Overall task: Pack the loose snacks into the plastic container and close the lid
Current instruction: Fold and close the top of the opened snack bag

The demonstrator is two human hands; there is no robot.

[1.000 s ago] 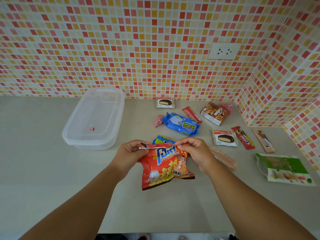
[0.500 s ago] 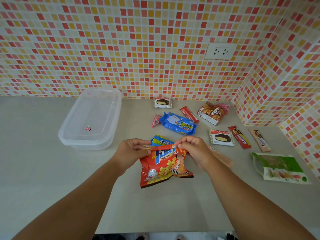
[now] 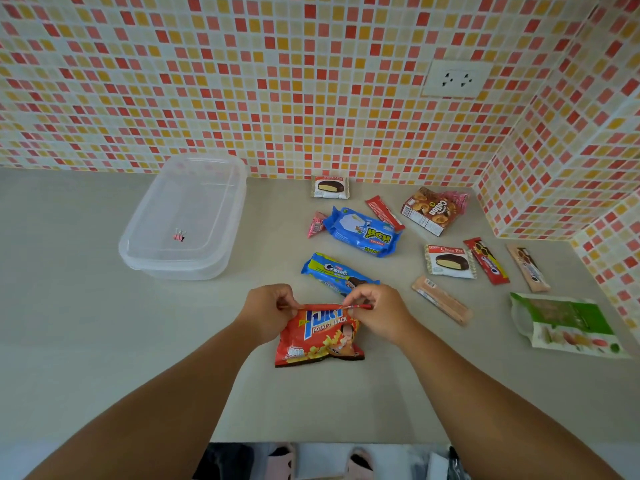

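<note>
We saw the left hand (image 3: 268, 308) and right hand (image 3: 375, 311) pinching the top edge of a red potato snack bag (image 3: 320, 339) on the counter (image 3: 104, 341). A lidded plastic container (image 3: 187, 220) sat well apart, with a pink binder clip (image 3: 179, 235) on it.

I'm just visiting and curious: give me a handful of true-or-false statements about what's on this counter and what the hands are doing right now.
1. Both hands, left hand and right hand, pinch the top edge of the red potato snack bag. True.
2. The plastic container is already full of snacks. False: no snacks are in it; only a small pink binder clip shows at it.
3. The blue Creamo cookie pack lies just beyond the hands. True.
4. The green pouch sits beside the container. False: it lies at the counter's far right.
5. A wall socket is set in the tiles. True.
</note>
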